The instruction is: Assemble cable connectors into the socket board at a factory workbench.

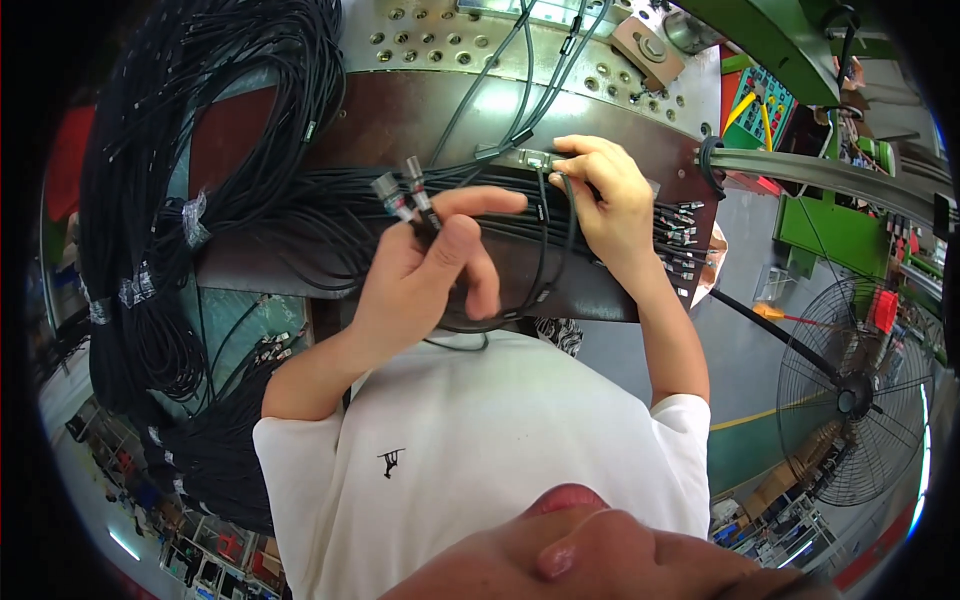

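Note:
My left hand [425, 265] is half curled, its index finger stretched to the right. Two metal-tipped cable ends [414, 176] stick up from behind its fingers, and a black cable loops below the hand. To the right, my right hand [612, 195] is closed, thumb and fingers pinching a cable connector [556, 168] at the right end of a small metal fixture [512, 156]. Black cables hang down from the fixture toward my body. Its slot is partly hidden by my right fingertips. A bundle of black cables [330, 185] lies across the brown worktop [400, 120] under both hands.
Thick coils of black cable [135, 200] hang at the left, tied with clear wrap [195, 220]. Connector ends [680, 235] fan out near the worktop's right edge. A perforated metal plate [430, 40] lies behind. A floor fan [852, 400] and green machine frame [830, 225] stand right.

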A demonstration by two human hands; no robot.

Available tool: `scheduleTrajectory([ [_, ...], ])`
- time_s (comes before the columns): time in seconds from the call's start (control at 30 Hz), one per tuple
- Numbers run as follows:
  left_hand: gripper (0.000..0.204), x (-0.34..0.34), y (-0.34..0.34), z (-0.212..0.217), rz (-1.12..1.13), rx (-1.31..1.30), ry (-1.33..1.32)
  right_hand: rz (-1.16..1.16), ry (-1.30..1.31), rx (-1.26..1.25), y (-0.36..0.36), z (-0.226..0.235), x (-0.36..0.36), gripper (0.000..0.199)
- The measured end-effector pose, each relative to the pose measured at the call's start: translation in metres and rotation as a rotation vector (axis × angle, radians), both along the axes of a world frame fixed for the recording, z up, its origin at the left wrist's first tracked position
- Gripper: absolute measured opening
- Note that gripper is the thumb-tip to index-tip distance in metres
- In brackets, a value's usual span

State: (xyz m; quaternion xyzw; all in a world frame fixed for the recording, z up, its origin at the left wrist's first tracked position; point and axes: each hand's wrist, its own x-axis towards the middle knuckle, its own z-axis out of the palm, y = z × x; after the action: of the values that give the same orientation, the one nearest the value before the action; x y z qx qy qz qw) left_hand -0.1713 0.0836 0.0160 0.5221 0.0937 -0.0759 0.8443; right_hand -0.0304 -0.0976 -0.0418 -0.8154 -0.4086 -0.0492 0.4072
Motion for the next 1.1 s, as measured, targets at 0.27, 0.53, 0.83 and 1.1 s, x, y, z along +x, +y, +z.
scheduleTrajectory([
  [0.27,0.034,-0.002,-0.024,-0.007,-0.041,-0.276,0.144,-0.012,0.064,-0.083,0.004,0.007,-0.001,0.011],
  [0.53,0.026,0.000,-0.027,-0.004,-0.328,-0.197,0.159,0.281,-0.612,-0.124,0.002,0.073,-0.021,0.027],
  [0.83,0.028,-0.008,-0.046,-0.004,-0.127,0.032,0.006,0.139,-0.769,-0.218,-0.026,0.087,-0.036,0.019],
  [1.1,0.025,-0.025,-0.041,-0.007,-0.159,0.700,-0.204,0.041,-0.822,-0.214,-0.047,0.087,-0.047,0.022],
])
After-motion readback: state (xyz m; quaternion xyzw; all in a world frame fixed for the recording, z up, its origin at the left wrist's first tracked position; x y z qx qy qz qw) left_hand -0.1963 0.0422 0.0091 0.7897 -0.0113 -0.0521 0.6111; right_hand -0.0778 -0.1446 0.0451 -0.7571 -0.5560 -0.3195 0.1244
